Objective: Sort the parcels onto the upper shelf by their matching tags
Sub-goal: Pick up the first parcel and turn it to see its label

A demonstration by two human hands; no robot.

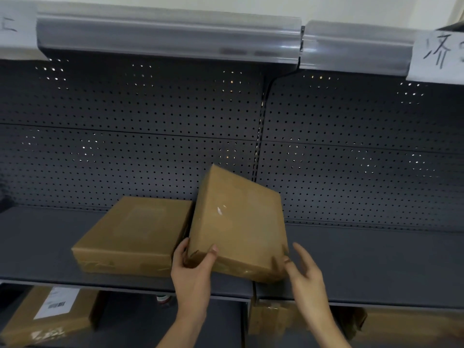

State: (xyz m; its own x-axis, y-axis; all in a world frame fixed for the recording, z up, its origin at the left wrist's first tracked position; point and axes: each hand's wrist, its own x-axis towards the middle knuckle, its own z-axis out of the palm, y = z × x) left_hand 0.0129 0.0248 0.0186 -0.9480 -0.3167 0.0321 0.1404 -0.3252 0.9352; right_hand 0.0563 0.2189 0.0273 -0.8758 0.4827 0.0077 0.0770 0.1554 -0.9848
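Note:
A flat brown cardboard parcel (238, 222) is tilted up over the dark grey shelf (376, 267), its far end raised toward the pegboard. My left hand (193, 270) grips its near left corner, thumb on top. My right hand (305, 270) is at its near right corner with fingers spread, touching the edge at most with the fingertips. A second flat brown parcel (133, 234) lies flat on the shelf just to the left, close against the tilted one. Two white paper tags with handwriting hang from the shelf rail above, one at the far left (15, 23), one at the far right (439, 56).
A perforated dark back panel (125, 134) closes the shelf behind. On the lower shelf sit a parcel with a white barcode label (47, 315) at left and more brown parcels (273, 320) at right. A clear price rail (168, 36) runs overhead.

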